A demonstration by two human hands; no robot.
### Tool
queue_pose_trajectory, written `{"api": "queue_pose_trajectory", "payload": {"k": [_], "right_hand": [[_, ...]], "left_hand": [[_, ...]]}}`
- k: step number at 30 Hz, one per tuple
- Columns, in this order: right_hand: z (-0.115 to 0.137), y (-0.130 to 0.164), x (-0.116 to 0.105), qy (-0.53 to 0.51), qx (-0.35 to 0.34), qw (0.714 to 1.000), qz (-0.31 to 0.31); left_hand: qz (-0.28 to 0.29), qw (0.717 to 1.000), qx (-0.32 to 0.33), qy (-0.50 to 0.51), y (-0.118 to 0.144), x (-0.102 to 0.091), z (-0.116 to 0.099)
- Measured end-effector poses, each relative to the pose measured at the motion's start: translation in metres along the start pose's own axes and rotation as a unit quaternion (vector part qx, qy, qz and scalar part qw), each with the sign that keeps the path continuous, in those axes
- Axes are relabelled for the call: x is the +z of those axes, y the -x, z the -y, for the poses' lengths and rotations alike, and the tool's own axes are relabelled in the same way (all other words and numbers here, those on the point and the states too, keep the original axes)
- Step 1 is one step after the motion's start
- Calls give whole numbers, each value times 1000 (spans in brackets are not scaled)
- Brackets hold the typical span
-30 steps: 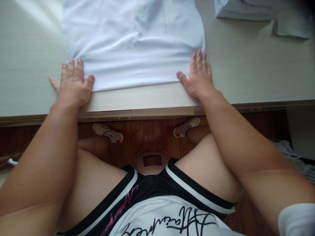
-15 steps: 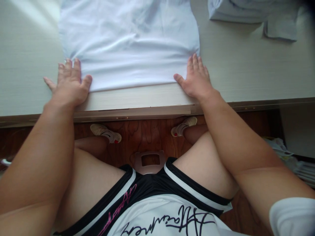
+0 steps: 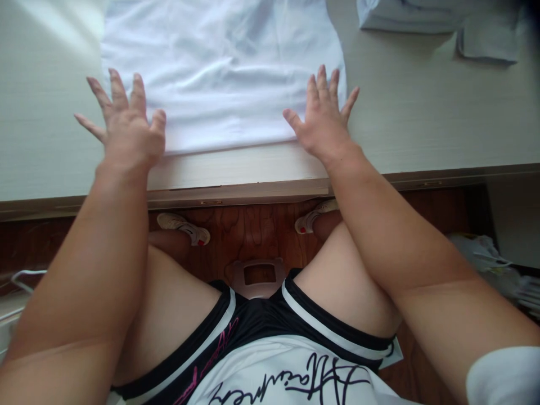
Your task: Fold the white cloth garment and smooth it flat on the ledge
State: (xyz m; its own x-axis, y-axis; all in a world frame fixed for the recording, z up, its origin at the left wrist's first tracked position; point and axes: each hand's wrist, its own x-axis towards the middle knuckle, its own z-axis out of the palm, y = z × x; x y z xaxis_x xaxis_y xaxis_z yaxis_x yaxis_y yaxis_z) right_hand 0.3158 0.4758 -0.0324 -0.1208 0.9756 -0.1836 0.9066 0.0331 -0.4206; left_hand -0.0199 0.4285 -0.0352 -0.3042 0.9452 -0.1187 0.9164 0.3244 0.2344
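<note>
A white piece of cloth (image 3: pixel 228 84) lies flat on the pale table (image 3: pixel 422 118), with soft wrinkles across its near part. Its far end runs out of the top of the view. My left hand (image 3: pixel 129 121), fingers spread, is over the cloth's near left corner and side edge. Over the near right corner is my right hand (image 3: pixel 323 115), its fingers spread too. Neither hand grips anything. Whether the palms touch the cloth or hover just above it, I cannot tell.
Folded white cloth (image 3: pixel 405 17) is stacked at the back right, with a smaller folded piece (image 3: pixel 487 39) beside it. The table's front edge (image 3: pixel 236 197) runs above my knees. A plastic stool (image 3: pixel 259 278) shows between my legs. Bags (image 3: pixel 481 253) lie low at the right.
Both hands have shifted inward and slightly away from me over the cloth, and their fingers have spread wider. The cloth's near edge stays about where it was.
</note>
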Motion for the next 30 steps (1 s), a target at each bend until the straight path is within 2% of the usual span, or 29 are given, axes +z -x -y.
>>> {"api": "queue_pose_trajectory", "payload": {"k": [4, 9, 13, 17, 24, 30], "right_hand": [[37, -5, 7, -15, -35, 999, 22], [80, -8, 22, -102, -105, 988, 46], [104, -12, 24, -99, -107, 989, 40], [118, -18, 15, -43, -111, 993, 14], [122, -17, 11, -84, -23, 993, 82], [119, -16, 12, -83, -10, 991, 109]], "left_hand": [[8, 998, 51, 40, 1, -4, -41], [29, 990, 129, 57, 2, -4, -85], [50, 989, 130, 55, -1, -5, -108], [57, 991, 105, 66, -10, -11, -115], [74, 990, 104, 56, -16, -12, -113], [71, 991, 95, 59, -14, -10, -115]]}}
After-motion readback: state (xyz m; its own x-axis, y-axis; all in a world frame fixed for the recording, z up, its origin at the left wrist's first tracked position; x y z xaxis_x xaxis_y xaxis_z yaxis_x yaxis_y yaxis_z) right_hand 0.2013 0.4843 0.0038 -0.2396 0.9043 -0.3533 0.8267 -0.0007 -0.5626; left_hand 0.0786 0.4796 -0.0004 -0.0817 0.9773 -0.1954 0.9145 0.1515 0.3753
